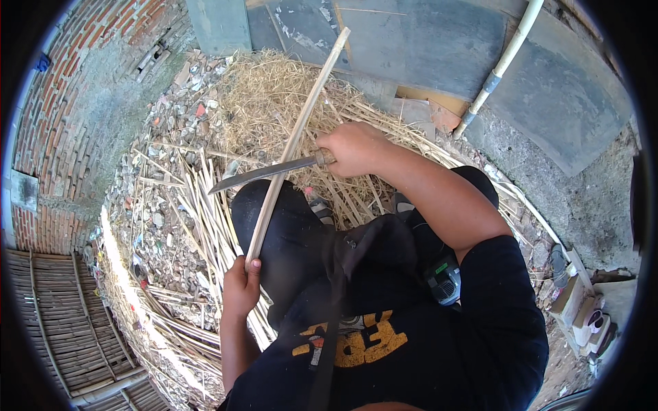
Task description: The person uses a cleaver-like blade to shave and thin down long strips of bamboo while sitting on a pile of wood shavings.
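Observation:
My left hand (241, 286) is closed round the near end of a long pale bamboo strip (299, 123), which slants up and away to the right past my left knee. In my right hand (355, 148) is the wooden handle of a machete (264, 173). Its dark blade points left and crosses the strip above my knee; whether the edge touches or bites into the strip I cannot tell. Beneath the blade is my left knee in dark trousers. A heap of curly bamboo shavings (267, 96) lies on the ground beyond the strip.
Split bamboo strips (205, 198) lie scattered on the stony ground to the left and under my legs. A brick wall (65, 151) stands at the left, grey panels (432, 41) ahead. A white pipe (495, 75) leans there. A bamboo slat panel (58, 315) is at lower left.

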{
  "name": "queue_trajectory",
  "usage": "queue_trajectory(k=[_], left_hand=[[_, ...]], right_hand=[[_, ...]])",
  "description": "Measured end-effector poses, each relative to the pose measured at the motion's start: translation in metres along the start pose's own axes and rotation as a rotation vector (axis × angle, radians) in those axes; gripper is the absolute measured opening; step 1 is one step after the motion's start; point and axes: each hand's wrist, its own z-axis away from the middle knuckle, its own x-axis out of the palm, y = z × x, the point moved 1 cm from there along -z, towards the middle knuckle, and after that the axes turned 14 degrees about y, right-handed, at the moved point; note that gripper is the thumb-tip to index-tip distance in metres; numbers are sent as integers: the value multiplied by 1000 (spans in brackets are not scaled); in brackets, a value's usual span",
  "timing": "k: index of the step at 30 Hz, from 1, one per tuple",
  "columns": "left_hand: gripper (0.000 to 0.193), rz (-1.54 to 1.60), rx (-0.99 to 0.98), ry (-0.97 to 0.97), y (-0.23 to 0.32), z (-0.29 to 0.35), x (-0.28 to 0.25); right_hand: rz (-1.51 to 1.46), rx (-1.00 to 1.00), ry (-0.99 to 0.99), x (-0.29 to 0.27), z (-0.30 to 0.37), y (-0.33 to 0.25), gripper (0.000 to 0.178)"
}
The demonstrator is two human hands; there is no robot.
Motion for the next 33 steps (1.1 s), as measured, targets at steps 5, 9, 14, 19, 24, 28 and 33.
queue_trajectory(k=[5,9,14,19,24,28,33], left_hand=[[38,-129,62,72,10,-4,3],[38,-162,91,42,10,-8,-4],[36,-110,81,-36,7,-6,-9],[34,-129,52,-14,9,-9,-1],[33,-120,76,-11,2,-2,-9],[32,-164,103,14,7,-2,2],[32,-152,106,47,5,-1,-2]], right_hand=[[-95,220,50,16,-13,52,26],[-87,335,34,4,-16,41,28],[-107,107,-44,18,-11,4,21],[-135,149,-35,23,-17,31,21],[3,88,-41,15,-8,-8,26],[-147,239,12,18,-14,24,23],[-80,258,13,4,-9,5,21]])
